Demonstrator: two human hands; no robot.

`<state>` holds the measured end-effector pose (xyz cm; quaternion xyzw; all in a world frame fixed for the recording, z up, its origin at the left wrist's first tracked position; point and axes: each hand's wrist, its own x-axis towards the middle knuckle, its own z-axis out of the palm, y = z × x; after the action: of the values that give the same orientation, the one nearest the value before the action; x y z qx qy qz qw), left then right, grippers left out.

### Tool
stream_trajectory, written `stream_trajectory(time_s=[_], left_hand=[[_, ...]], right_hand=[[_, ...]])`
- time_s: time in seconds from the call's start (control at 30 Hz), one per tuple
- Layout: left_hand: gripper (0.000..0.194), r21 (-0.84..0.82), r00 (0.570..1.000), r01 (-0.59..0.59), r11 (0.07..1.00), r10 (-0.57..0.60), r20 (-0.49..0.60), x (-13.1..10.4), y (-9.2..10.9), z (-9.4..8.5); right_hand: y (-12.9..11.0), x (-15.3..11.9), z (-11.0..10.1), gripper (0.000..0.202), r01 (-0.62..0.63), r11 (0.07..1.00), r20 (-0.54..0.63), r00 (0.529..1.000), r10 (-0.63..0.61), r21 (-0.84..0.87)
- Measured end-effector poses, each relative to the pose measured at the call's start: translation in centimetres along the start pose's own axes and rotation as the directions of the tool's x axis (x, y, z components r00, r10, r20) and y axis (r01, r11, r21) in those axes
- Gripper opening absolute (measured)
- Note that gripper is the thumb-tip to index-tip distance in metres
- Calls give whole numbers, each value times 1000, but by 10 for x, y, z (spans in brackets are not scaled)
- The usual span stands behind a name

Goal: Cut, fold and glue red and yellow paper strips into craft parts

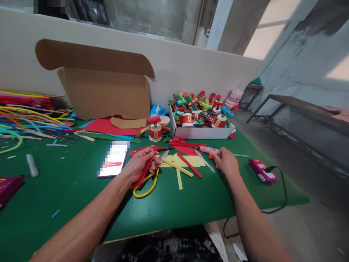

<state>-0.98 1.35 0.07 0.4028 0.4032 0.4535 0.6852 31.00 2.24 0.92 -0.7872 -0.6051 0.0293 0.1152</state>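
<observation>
Mid-frame, the left hand's [142, 163] grip pinches a steeply slanting red paper strip [147, 169], left of the pink glue gun [208, 150] gripped by the nearer right hand [228, 163].

text: none legible | cup labels [187, 120], right-hand purple pack [262, 171]: print too small | back wall [147, 23]: faint marks, possibly writing

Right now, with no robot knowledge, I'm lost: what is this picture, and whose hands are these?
There's no machine here: these are a person's own bare hands, seen by a camera worn on that person's head, looking forward and down. The left hand holds a long, flat red strip; the right hand touches a pink, gun-shaped tool. On the green tabletop are scissors with yellow handles, pale yellow paper strips and a white cardboard box filled with colourful little craft figures.
</observation>
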Motion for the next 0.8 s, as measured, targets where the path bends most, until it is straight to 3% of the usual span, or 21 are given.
stream_trajectory(time_s=[0.07, 0.13, 0.3, 0.4, 0.5, 0.53, 0.6, 0.7, 0.73, 0.8], left_hand=[[11, 1, 1000, 2, 1000, -2, 6, 0, 0, 0], [11, 1, 1000, 4, 1000, -4, 8, 0, 0, 0], [10, -6, 1000, 4, 1000, -4, 2, 0, 0, 1], [10, -4, 1000, 7, 1000, -7, 6, 1, -1, 0], [11, -1, 1000, 10, 1000, -10, 18, 2, -2, -1], [12, -1, 1000, 9, 1000, -9, 21, 2, -3, -2], [13, -5, 1000, 0, 1000, 0, 22, 2, -3, -2], [14, -20, 1000, -23, 1000, 23, 0, 2, -1, -4], [14, -26, 1000, -26, 999, 25, -7, 2, 0, -4], [13, -37, 1000, -20, 999, 19, -13, 3, 3, -5]], right_hand=[[-9, -8, -4, 29, 91, 995, -23, 995, -92, -37], [-18, -16, -5, 29, 199, 978, 90, 977, -192, -67], [-32, -28, -7, 21, 245, 942, 269, 946, -180, -228], [-40, -33, -20, 28, 256, 934, 328, 930, -167, -249], [-62, -47, -41, 40, 295, 933, 208, 945, -253, -207], [-73, -54, -47, 40, 358, 919, 173, 928, -331, -164], [-98, -66, -52, 36, 525, 851, 177, 841, -512, -34], [-133, -68, -44, 26, 657, 744, 230, 710, -665, 121], [-142, -63, -38, 24, 674, 727, 239, 690, -683, 131], [-158, -50, -24, 21, 648, 759, 272, 721, -638, 64]])
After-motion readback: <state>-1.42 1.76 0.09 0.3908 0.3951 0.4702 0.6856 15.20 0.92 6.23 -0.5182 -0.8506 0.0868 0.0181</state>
